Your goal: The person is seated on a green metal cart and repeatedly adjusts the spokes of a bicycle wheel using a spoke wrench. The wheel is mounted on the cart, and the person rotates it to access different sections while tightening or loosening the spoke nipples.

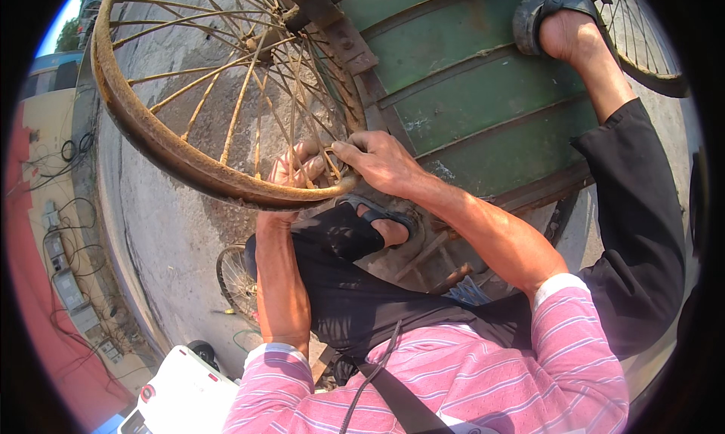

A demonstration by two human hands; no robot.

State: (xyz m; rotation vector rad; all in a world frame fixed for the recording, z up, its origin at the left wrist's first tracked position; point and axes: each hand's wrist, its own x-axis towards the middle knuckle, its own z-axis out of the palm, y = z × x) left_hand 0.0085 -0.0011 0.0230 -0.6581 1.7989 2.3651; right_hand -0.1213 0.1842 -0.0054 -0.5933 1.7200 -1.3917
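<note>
The right hand (375, 162) bunches at the near rim (226, 182), thumb and forefinger close together; what they pinch, I cannot tell. The left hand (297, 167) curls narrowly among spokes (239, 111), partly hidden behind the rim. The rusty wheel (266, 43), cut off above, leans beside a green cart (468, 79), its axle pointing rightward.

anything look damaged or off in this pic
Yes, the large wheel in front looks badly worn or dirty: its rim and spokes are coated brown, possibly rust or dried mud, while the other wheel at upper right looks darker and cleaner.
</note>
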